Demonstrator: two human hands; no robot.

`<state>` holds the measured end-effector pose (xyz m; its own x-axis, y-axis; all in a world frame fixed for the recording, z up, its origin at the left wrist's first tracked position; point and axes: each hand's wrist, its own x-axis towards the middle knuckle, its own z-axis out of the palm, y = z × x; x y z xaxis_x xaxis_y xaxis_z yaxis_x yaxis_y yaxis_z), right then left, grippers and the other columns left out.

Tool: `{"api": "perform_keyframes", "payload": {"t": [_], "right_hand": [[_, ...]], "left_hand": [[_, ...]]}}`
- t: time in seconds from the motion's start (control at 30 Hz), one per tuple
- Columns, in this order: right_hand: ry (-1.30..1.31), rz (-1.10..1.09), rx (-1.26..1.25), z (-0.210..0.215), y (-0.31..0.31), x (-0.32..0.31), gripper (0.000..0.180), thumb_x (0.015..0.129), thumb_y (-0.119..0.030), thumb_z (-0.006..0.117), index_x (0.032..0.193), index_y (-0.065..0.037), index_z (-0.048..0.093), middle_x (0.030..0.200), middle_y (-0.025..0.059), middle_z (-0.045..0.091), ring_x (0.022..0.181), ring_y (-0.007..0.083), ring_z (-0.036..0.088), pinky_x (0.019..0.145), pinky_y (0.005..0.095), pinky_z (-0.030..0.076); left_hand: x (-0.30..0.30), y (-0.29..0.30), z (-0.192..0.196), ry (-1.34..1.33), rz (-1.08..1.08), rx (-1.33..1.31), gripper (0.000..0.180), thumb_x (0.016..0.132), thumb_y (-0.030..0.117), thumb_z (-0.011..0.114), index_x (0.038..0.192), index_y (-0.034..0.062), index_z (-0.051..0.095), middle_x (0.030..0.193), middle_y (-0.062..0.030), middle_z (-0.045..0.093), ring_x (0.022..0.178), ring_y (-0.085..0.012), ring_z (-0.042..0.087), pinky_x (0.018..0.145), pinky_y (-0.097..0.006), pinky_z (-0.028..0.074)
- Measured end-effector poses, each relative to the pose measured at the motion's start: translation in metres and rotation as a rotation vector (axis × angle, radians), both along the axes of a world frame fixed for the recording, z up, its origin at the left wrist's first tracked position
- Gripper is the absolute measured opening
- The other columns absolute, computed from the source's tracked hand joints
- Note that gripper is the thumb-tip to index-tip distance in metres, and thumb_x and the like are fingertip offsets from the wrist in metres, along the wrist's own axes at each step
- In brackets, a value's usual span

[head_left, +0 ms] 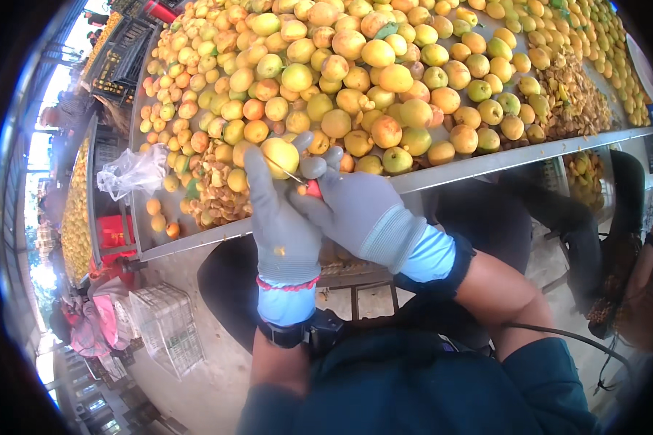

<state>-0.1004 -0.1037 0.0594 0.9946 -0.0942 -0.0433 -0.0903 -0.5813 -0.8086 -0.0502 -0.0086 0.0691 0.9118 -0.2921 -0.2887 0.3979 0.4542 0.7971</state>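
My left hand (pixel 281 228), in a grey glove, is closed around a yellow apricot-like fruit (pixel 280 156) at the table's near edge. My gloved right hand (pixel 363 210) grips a small knife (pixel 313 189) by its red handle. The thin blade lies against the side of the fruit, which both hands hold between them. Beyond my fingers spreads a heap of yellow, orange and greenish fruit (pixel 377 54). Just left of my left hand lies a pile of brownish-orange scraps (pixel 221 190).
The metal table (pixel 442 172) has a raised near edge. A clear plastic bag (pixel 132 172) sits at its left corner. More scraps (pixel 575 101) lie at right. A white crate (pixel 168 326) stands on the floor at left; another person's legs (pixel 569 217) are at right.
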Motion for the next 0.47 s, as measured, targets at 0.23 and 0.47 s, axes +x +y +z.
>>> {"api": "perform_keyframes", "payload": {"t": [0.23, 0.47], "right_hand": [[-0.068, -0.042, -0.003, -0.008, -0.008, 0.0, 0.044, 0.094, -0.042, 0.051, 0.093, 0.002, 0.059, 0.068, 0.0196, 0.063, 0.066, 0.0374, 0.063, 0.061, 0.0472, 0.05], [-0.092, -0.095, 0.272, -0.02, -0.006, 0.005, 0.043, 0.091, -0.039, 0.06, 0.09, 0.004, 0.062, 0.067, 0.0244, 0.061, 0.067, 0.0381, 0.064, 0.062, 0.0449, 0.049]], "left_hand": [[0.024, 0.016, -0.006, -0.127, -0.156, 0.188, 0.066, 0.099, 0.054, 0.04, 0.131, -0.0037, 0.046, 0.108, -0.0184, 0.062, 0.099, -0.0285, 0.062, 0.089, -0.042, 0.052], [0.019, 0.002, -0.01, -0.048, -0.117, 0.048, 0.064, 0.099, 0.051, 0.042, 0.13, -0.005, 0.047, 0.104, -0.0203, 0.064, 0.1, -0.03, 0.064, 0.09, -0.043, 0.052]]}}
